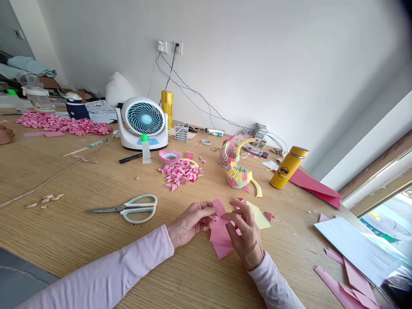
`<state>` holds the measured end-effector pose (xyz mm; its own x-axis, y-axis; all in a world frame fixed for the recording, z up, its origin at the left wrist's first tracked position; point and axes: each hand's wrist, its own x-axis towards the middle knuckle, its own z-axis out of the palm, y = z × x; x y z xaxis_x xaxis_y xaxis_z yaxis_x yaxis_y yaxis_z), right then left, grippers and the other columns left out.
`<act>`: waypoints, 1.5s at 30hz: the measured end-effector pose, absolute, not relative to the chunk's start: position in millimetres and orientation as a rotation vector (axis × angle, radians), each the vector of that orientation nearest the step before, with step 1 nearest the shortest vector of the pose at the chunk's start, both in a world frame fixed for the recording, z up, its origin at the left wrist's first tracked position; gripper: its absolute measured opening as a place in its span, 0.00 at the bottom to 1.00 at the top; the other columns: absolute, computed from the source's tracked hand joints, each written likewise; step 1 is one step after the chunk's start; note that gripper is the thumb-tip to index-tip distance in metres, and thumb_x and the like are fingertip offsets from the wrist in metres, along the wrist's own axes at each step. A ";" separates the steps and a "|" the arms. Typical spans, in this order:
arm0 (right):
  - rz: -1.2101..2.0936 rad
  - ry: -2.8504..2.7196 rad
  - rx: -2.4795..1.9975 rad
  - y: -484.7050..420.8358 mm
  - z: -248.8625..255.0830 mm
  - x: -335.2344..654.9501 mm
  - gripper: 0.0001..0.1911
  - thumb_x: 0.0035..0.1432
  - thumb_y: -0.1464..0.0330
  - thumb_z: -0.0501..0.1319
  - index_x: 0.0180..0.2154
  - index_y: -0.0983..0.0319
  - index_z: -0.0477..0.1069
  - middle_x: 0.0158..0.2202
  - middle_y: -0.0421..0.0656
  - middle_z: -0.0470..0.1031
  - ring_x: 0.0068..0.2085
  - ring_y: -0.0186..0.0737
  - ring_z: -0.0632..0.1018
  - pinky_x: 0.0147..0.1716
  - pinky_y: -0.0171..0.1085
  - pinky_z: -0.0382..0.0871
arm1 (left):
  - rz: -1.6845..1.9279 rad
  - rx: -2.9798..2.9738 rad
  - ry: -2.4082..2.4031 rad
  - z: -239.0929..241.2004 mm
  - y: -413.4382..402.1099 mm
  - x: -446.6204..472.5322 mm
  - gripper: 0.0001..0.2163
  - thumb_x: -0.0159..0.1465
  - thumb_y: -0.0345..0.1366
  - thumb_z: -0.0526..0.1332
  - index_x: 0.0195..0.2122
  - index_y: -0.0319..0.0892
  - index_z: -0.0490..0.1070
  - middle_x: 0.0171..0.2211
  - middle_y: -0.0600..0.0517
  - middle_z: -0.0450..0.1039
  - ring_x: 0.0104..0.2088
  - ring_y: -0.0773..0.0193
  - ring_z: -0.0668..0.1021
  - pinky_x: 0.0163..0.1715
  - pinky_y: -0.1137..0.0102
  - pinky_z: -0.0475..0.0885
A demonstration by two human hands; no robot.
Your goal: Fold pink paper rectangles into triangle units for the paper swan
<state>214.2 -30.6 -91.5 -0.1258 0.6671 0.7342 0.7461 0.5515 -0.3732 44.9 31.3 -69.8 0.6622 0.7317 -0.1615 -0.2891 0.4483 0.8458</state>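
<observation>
I see the L hand (189, 224) w/ thumb and fingers pinched together on a pink slip (218, 206), which sits btwn the two hands, just off the L fingertips. R hand (246, 235) is bent over the slip's near end from the other side; I can't tell from here if its fingertips are clamped on it or only touching (they overlap the paper). Right below the slip, btwn the hands, I've got loose pink sheets (221, 249) on the table (180, 274). A pale yellow sheet (261, 215) lies just beyond the R hand, w/ a small folded pink piece (269, 216) beside it.

Scissors (139, 210) lie open to the left of the L hand, blades pointing away from it. Farther out, beyond the L hand, there's a pile of folded pink pcs (180, 172); a yellow-topped paper model (237, 179) stands beyond the R hand. Yellow bottle (287, 169) is farther off, beyond and right of the R hand, tilted in my view.
</observation>
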 end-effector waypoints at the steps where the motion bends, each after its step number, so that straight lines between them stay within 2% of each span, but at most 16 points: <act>1: -0.110 -1.841 -1.164 -30.2 -92.6 215.6 0.13 0.57 0.78 0.53 0.38 0.58 0.72 0.51 0.48 0.64 0.39 0.40 0.74 0.33 0.40 0.73 | 0.672 0.909 0.568 -69.6 31.3 44.6 0.12 0.53 0.38 0.69 0.30 0.36 0.70 0.23 0.54 0.69 0.19 0.76 0.67 0.19 0.78 0.58; 9: -0.084 -1.842 -1.179 -30.6 -89.7 215.9 0.07 0.61 0.72 0.57 0.36 0.58 0.74 0.45 0.48 0.71 0.37 0.40 0.76 0.31 0.37 0.73 | 0.766 1.076 0.607 -69.9 29.6 43.6 0.13 0.53 0.41 0.69 0.34 0.37 0.74 0.24 0.53 0.71 0.23 0.73 0.70 0.21 0.77 0.58; 13: 0.077 -1.706 -1.193 -30.8 -85.7 211.6 0.06 0.60 0.70 0.59 0.32 0.60 0.73 0.41 0.47 0.73 0.34 0.38 0.75 0.26 0.34 0.71 | 0.811 1.205 0.646 -68.4 28.9 44.1 0.13 0.56 0.42 0.66 0.36 0.37 0.75 0.31 0.46 0.77 0.32 0.65 0.77 0.22 0.78 0.60; 16: 0.239 -1.588 -1.204 -29.1 -85.0 209.9 0.08 0.60 0.67 0.59 0.29 0.61 0.73 0.41 0.48 0.74 0.33 0.38 0.75 0.21 0.32 0.67 | 0.836 1.251 0.616 -66.8 28.3 45.0 0.14 0.56 0.42 0.66 0.36 0.36 0.75 0.36 0.44 0.78 0.36 0.60 0.79 0.22 0.77 0.61; 21: 0.519 -1.430 -1.164 -26.7 -84.4 208.2 0.10 0.58 0.63 0.61 0.28 0.62 0.73 0.34 0.47 0.76 0.35 0.41 0.76 0.26 0.34 0.69 | 0.839 1.246 0.627 -64.2 27.2 46.6 0.15 0.54 0.43 0.67 0.33 0.35 0.75 0.32 0.43 0.78 0.39 0.54 0.79 0.22 0.76 0.63; 24: 0.672 -1.319 -1.139 -26.1 -85.9 206.4 0.12 0.56 0.60 0.63 0.29 0.62 0.73 0.29 0.45 0.76 0.30 0.39 0.75 0.28 0.36 0.69 | 0.842 1.262 0.617 -64.3 27.7 46.4 0.14 0.54 0.42 0.68 0.33 0.34 0.76 0.31 0.43 0.78 0.38 0.54 0.79 0.22 0.76 0.64; 29: 0.824 -1.146 -1.147 -24.6 -90.2 204.1 0.15 0.51 0.57 0.67 0.28 0.63 0.71 0.19 0.38 0.70 0.19 0.31 0.66 0.18 0.31 0.60 | 0.829 1.278 0.584 -65.8 27.8 46.0 0.13 0.55 0.42 0.67 0.34 0.35 0.76 0.33 0.43 0.77 0.39 0.55 0.79 0.22 0.76 0.64; 34: 0.868 -1.102 -1.171 -24.7 -89.6 202.1 0.16 0.50 0.56 0.67 0.28 0.63 0.70 0.17 0.36 0.67 0.18 0.30 0.65 0.17 0.30 0.57 | 0.869 1.288 0.563 -69.2 26.6 48.1 0.13 0.51 0.38 0.70 0.35 0.36 0.75 0.34 0.46 0.77 0.32 0.63 0.76 0.25 0.75 0.66; 45: 0.898 -1.103 -1.131 -27.0 -86.9 199.5 0.15 0.51 0.58 0.67 0.28 0.63 0.69 0.18 0.35 0.65 0.19 0.28 0.63 0.17 0.28 0.55 | 0.837 1.230 0.527 -68.6 27.2 47.4 0.12 0.54 0.39 0.68 0.34 0.36 0.77 0.30 0.50 0.73 0.23 0.73 0.68 0.22 0.76 0.63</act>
<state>199.5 -27.0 -86.9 0.2379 0.9491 0.2065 -0.0094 0.2149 -0.9766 47.4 27.2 -68.6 0.6044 0.7924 0.0828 -0.2681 0.1045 0.9577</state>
